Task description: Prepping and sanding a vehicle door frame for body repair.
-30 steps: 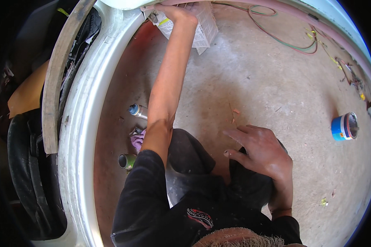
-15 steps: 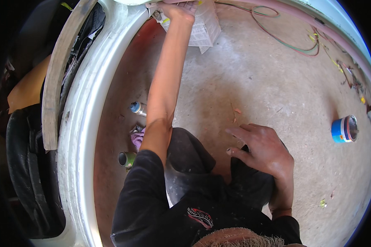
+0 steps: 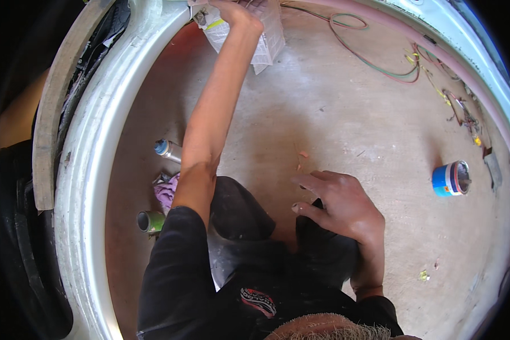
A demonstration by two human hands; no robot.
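My left arm stretches far forward, and my left hand (image 3: 241, 18) is at the top edge of the view beside newspaper sheets (image 3: 269, 37) at the corner of a pale, curved car body frame (image 3: 90, 141). Its fingers are mostly cut off by the edge, so whether they grip anything cannot be seen. My right hand (image 3: 345, 207) hangs over my right knee, thumb and fingers apart, holding nothing. Close to my left forearm lie a metal can with a blue top (image 3: 169, 151), a purple cloth (image 3: 165, 192) and a green tin (image 3: 151, 221).
A blue and white tin (image 3: 450, 178) stands on the concrete floor to the right. Red and green hoses (image 3: 379, 71) loop across the far floor near a pale door panel (image 3: 470, 51). A curved wooden strip (image 3: 48, 147) and a black seat (image 3: 20, 226) lie left of the frame.
The whole view has shifted, so most things appear a little further left. My left hand stays by the newspaper, and my right hand remains over the knee.
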